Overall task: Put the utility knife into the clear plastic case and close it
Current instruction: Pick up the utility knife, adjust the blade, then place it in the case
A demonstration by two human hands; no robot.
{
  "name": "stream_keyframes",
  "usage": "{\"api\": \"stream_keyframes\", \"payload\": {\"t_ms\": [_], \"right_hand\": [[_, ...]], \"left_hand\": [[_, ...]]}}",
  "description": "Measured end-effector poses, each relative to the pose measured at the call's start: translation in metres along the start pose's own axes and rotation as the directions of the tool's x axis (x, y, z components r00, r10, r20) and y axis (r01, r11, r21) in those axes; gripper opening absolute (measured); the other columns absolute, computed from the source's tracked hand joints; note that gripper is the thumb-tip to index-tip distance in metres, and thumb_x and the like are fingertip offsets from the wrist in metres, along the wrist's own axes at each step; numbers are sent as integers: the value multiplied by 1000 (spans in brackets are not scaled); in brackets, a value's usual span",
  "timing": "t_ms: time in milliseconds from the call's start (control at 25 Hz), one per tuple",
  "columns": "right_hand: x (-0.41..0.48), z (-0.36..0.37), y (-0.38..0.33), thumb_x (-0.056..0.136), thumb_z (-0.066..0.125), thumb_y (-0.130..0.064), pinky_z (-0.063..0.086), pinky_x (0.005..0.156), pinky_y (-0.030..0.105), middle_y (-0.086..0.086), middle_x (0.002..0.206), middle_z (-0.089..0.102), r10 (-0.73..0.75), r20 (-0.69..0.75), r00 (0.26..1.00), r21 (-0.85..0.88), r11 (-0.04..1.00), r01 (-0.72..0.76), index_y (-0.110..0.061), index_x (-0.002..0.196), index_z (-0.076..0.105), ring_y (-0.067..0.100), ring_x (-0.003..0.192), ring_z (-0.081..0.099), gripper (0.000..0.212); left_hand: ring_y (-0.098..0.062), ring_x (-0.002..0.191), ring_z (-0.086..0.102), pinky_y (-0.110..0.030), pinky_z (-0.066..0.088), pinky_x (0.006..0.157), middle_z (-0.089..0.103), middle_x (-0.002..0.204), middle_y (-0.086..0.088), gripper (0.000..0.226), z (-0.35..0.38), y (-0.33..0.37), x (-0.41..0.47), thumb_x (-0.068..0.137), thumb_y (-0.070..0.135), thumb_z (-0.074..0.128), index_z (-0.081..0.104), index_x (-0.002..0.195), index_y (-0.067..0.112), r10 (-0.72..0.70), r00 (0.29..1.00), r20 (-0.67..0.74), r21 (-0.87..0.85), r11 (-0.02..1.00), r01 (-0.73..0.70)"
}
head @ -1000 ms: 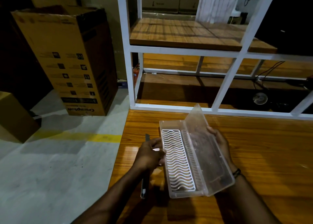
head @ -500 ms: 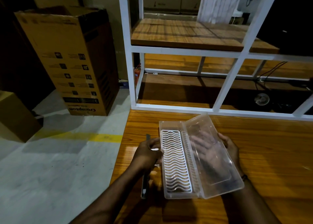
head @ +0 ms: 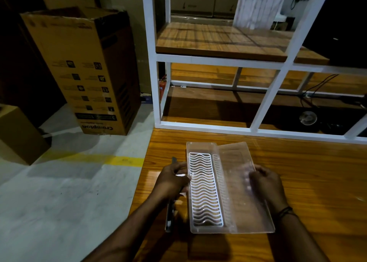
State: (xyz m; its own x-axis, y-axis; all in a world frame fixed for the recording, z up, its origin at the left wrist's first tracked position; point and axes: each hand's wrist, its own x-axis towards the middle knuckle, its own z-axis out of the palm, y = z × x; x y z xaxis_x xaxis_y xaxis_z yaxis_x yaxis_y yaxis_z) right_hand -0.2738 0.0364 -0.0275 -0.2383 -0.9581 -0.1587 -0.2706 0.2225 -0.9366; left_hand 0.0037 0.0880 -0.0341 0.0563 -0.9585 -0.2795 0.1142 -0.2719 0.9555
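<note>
- The utility knife [head: 169, 218] lies lengthwise on the wooden worktop [head: 309, 182], just left of the case; its near end shows below the left forearm, and a thin dark tip shows beyond the fingers
- The left hand [head: 172, 180] is curled at the left edge of the clear plastic case [head: 228, 188], fingertips against the tray's rim; it lies over the knife's middle, and whether it actually grips the knife is hard to tell from this angle
- The case rests open on the worktop, long axis running away from the person; the tray half on the left holds a white wavy-ribbed insert [head: 204, 188], with nothing on it
- The transparent lid [head: 238, 186] is folded out to the right, lying nearly flat on the worktop
- The right hand [head: 265, 184] holds the lid's right edge, fingers curled onto the clear plastic; a dark band [head: 284, 211] circles that wrist
- Beyond the case, a white metal shelving frame [head: 264, 103] stands at the worktop's far edge, carrying a wooden shelf board [head: 218, 39]
- To the left, on the grey concrete floor [head: 59, 192] with its yellow line [head: 119, 160], stands a tall open cardboard box [head: 83, 71], printing upside down; a smaller carton [head: 17, 134] sits at the left edge
</note>
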Motion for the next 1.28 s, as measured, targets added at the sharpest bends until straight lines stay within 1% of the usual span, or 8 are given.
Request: {"api": "stream_keyframes", "payload": {"t_ms": [160,360,560,840,960,1080,1200,1280], "right_hand": [[-6,3,5,96,60,-8,46,57,25,-8,83,68,-141,-60,988,-207,970,126,-26,97,67,11,75,64,19],[0,7,22,96,58,-22,64,64,47,-2,90,72,-180,-62,982,-450,883,133,-28,103,66,21,77,71,13],[-2,10,21,92,61,-17,60,74,49,6,100,67,-289,-72,955,-639,748,178,-24,90,65,26,91,63,8],[-25,37,-25,88,63,-11,54,93,44,14,119,68,-473,68,878,-592,689,417,-12,115,71,36,110,62,28],[-50,58,-28,93,44,-36,45,109,48,13,139,58,-531,213,820,-600,592,539,-15,130,62,35,130,52,46],[-64,75,-18,95,26,-57,22,123,48,12,165,32,-463,326,824,-659,515,549,-22,151,43,33,154,24,68],[-73,80,-9,89,11,-69,5,126,42,10,172,8,-367,397,842,-689,487,537,-26,160,25,27,159,0,84],[-74,80,-7,86,5,-72,1,127,40,11,172,2,-334,414,847,-708,467,530,-27,161,19,26,159,-6,89]], "left_hand": [[-29,96,79,-39,64,74,79,117,-4,43,1,-1,1,91,-5,69,70,125,21,-16,1000,-4,-16,1000,16],[-27,98,79,-43,66,77,77,121,-2,43,1,-2,1,90,0,73,70,126,24,-20,1000,-18,27,999,20],[-24,96,79,-42,66,75,76,123,-1,47,1,0,0,89,0,75,68,130,22,-25,999,-25,43,999,26],[-29,100,78,-53,64,84,78,120,-2,42,1,-6,3,89,0,73,72,124,23,-11,999,-41,58,998,13],[-29,101,78,-57,63,86,78,121,-3,40,0,-6,0,90,2,73,72,125,23,-2,999,-45,67,998,5],[-27,100,78,-55,64,86,77,121,-4,36,1,-2,-7,91,8,75,73,123,24,39,998,-54,93,995,-34],[-23,92,79,-40,67,77,74,119,2,34,0,1,-17,89,12,78,71,118,29,61,993,-102,168,985,-43],[-22,76,77,-41,67,68,75,105,4,31,-6,-3,-28,89,16,76,71,117,29,123,964,-234,344,938,-36]]}}
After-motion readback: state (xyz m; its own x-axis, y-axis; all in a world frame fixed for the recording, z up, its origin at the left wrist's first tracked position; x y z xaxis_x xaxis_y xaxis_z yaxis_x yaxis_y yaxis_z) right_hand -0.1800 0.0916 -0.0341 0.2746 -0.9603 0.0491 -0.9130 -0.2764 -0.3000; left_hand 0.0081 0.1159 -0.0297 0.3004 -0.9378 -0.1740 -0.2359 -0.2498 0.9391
